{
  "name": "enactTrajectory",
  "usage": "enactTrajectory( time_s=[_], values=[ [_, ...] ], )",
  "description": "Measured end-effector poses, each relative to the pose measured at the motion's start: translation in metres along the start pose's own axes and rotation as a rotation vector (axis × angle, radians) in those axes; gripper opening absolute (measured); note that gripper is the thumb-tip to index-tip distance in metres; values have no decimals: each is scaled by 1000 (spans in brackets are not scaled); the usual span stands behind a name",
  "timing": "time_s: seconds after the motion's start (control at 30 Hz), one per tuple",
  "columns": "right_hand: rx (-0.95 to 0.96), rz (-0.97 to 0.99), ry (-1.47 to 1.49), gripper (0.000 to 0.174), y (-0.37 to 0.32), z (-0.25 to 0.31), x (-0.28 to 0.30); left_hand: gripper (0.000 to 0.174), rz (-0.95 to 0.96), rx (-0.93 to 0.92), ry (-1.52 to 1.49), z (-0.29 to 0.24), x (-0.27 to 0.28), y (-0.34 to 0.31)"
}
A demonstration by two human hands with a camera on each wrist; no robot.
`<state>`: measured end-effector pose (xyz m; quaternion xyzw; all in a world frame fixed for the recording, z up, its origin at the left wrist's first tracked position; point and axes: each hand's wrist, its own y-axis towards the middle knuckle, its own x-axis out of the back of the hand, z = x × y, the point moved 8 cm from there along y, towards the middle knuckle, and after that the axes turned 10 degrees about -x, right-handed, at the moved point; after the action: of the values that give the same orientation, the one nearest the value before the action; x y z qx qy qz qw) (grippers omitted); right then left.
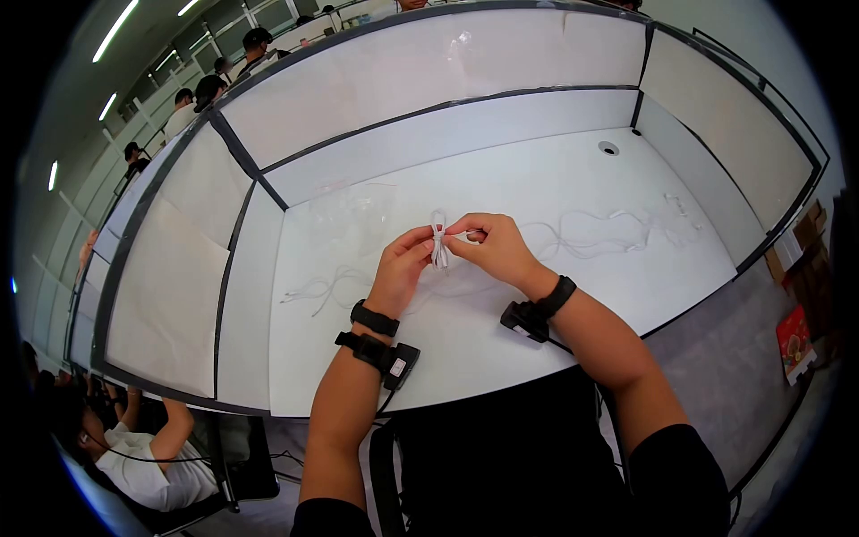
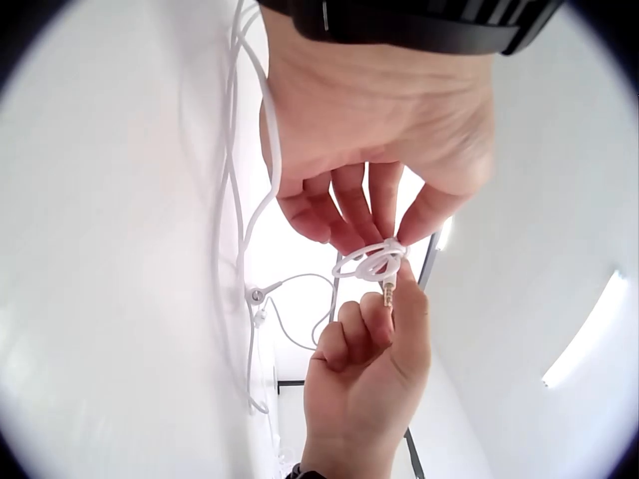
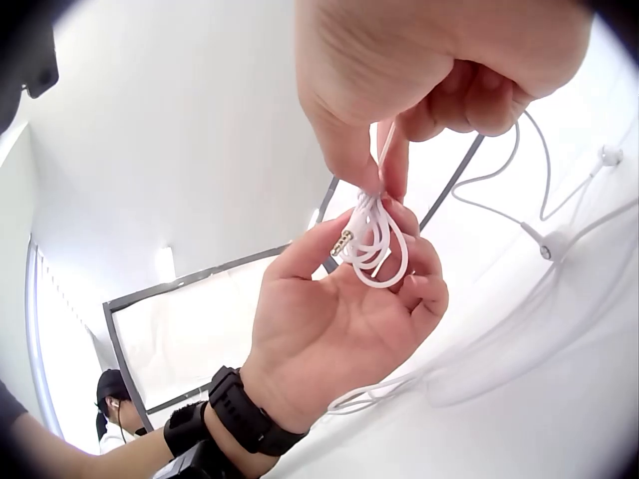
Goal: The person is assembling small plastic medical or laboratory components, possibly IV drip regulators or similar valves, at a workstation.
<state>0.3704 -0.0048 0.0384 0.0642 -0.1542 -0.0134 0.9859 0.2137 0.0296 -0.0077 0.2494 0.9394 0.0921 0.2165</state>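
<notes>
As the left hand (image 1: 400, 268) pinches a bundled white cable (image 1: 439, 254), right hand (image 1: 503, 250) pinching it too, wrist label (image 1: 398, 366) illegibly small.

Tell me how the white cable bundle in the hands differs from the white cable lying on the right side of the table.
The held bundle is gathered into small, close loops, while the cable on the right spreads in wide, loose ones. The held bundle is up between the fingers of the left hand and right hand; the cable on the right lies on the table. Both are thin and white.
</notes>
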Motion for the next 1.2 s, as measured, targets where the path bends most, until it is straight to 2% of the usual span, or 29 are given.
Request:
enactTrajectory(
  time_s=[0.2,0.63,0.83,0.93,1.2],
  values=[
    [-56,21,51,21,3,-9,-2,28,36,-15,2,-3,-3,0],
    [-41,13,29,20,-1,0,-1,29,38,-83,82,-5,1,1],
    [-51,-13,104,19,3,-10,-1,19,1,-178,89,-8,5,3],
    [-43,5,139,16,7,-13,-1,16,-19,-142,150,-12,3,2],
    [-34,31,108,13,8,-11,0,17,-7,-193,144,-14,4,3]
  ],
)
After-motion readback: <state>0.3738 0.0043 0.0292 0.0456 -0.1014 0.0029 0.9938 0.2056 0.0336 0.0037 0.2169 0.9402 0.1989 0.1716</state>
